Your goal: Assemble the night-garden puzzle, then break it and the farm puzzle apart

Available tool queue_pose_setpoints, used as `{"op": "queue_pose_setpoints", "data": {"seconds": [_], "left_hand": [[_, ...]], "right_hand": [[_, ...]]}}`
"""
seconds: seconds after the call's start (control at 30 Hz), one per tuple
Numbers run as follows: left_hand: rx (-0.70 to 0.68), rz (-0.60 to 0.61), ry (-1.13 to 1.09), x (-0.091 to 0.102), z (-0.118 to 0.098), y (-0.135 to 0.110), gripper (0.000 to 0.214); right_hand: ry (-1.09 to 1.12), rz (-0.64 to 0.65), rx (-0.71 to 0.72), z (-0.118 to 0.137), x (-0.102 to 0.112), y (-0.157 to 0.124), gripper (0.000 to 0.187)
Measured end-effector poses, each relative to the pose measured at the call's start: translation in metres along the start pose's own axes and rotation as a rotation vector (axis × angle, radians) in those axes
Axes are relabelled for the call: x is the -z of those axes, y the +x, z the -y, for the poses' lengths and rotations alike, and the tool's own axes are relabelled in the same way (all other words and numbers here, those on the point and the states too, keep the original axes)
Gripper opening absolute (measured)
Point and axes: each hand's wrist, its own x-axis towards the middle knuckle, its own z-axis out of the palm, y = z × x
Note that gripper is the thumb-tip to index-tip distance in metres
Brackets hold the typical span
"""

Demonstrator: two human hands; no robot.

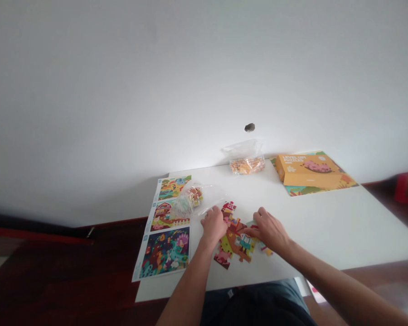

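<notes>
A partly joined jigsaw puzzle [233,244] with a farm picture lies on the table in front of me. My left hand [215,224] is closed at its upper left edge, fingers curled on a puzzle piece there. At the right edge, my right hand [268,230] has its thumb and fingers pinched on another piece, mostly hidden beneath them. A red barn piece [229,207] sticks out at the top of the joined part. Beside my right wrist, a light piece with yellow [267,250] lies partly under the hand. An opened clear bag [182,206] with several pieces is beyond my left hand.
A picture sheet [146,258] with farm and night scenes lies along the table's left edge. At the back, a clear bag of orange pieces [247,165] rests against the wall. An orange puzzle box [309,170] sits on a colourful board [297,192] at the right.
</notes>
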Motion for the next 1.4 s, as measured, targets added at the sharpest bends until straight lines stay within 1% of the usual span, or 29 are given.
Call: {"op": "queue_pose_setpoints", "data": {"seconds": [0.1,0.17,0.23,0.33,0.43,0.53,0.63,0.73,0.83,0.9,0.97,1.07,1.13,1.2,1.23,1.27,1.3,1.37,1.4], "left_hand": [[0.033,0.022,-0.027,-0.001,0.0,0.005,0.037],[0.038,0.037,-0.051,-0.001,0.002,0.008,0.035],[0.029,0.051,-0.077,0.0,0.004,0.011,0.033],[0.001,0.054,-0.132,-0.001,0.008,0.014,0.028],[-0.043,0.027,-0.224,-0.002,0.011,0.015,0.022],[-0.092,-0.026,-0.347,-0.001,0.016,0.012,0.014],[-0.146,-0.067,-0.456,0.004,0.026,0.003,0.011],[-0.192,-0.075,-0.511,0.01,0.04,-0.011,0.012],[-0.211,-0.07,-0.459,0.007,0.052,-0.026,0.012],[-0.215,-0.105,-0.353,-0.001,0.057,-0.035,0.011],[-0.201,-0.178,-0.232,-0.01,0.059,-0.042,0.015],[-0.178,-0.27,-0.095,-0.019,0.055,-0.051,0.032],[-0.165,-0.28,-0.032,-0.021,0.05,-0.056,0.044],[-0.135,-0.256,0.015,-0.019,0.045,-0.06,0.051],[-0.112,-0.239,0.032,-0.019,0.042,-0.061,0.054],[-0.091,-0.222,0.042,-0.018,0.039,-0.061,0.055],[-0.075,-0.203,0.044,-0.018,0.037,-0.06,0.054],[-0.053,-0.169,0.027,-0.018,0.032,-0.056,0.047],[-0.045,-0.154,0.014,-0.017,0.029,-0.054,0.044]], "right_hand": [[-0.042,-0.138,-0.065,0.004,-0.023,-0.021,0.038],[-0.066,-0.225,-0.122,0.006,-0.032,-0.025,0.036],[-0.073,-0.28,-0.156,0.007,-0.036,-0.024,0.035],[-0.062,-0.309,-0.146,0.004,-0.039,-0.018,0.033],[-0.06,-0.326,-0.13,-0.001,-0.04,-0.009,0.033],[-0.057,-0.326,-0.124,-0.007,-0.039,0.0,0.034],[-0.048,-0.327,-0.158,-0.014,-0.034,0.007,0.037],[-0.01,-0.301,-0.237,-0.02,-0.025,0.011,0.04],[0.054,-0.235,-0.278,-0.013,-0.017,0.013,0.041],[0.105,-0.214,-0.252,0.005,-0.016,0.017,0.042],[0.153,-0.207,-0.212,0.029,-0.018,0.023,0.042],[0.192,-0.188,-0.164,0.063,-0.022,0.033,0.037],[0.177,-0.169,-0.111,0.075,-0.021,0.036,0.032],[0.134,-0.161,-0.075,0.076,-0.017,0.033,0.03],[0.107,-0.157,-0.082,0.074,-0.014,0.03,0.03],[0.078,-0.143,-0.104,0.07,-0.01,0.027,0.034],[0.049,-0.116,-0.139,0.066,-0.007,0.024,0.041],[-0.003,-0.024,-0.204,0.058,-0.003,0.02,0.056],[-0.018,0.028,-0.218,0.055,-0.002,0.02,0.059]]}}
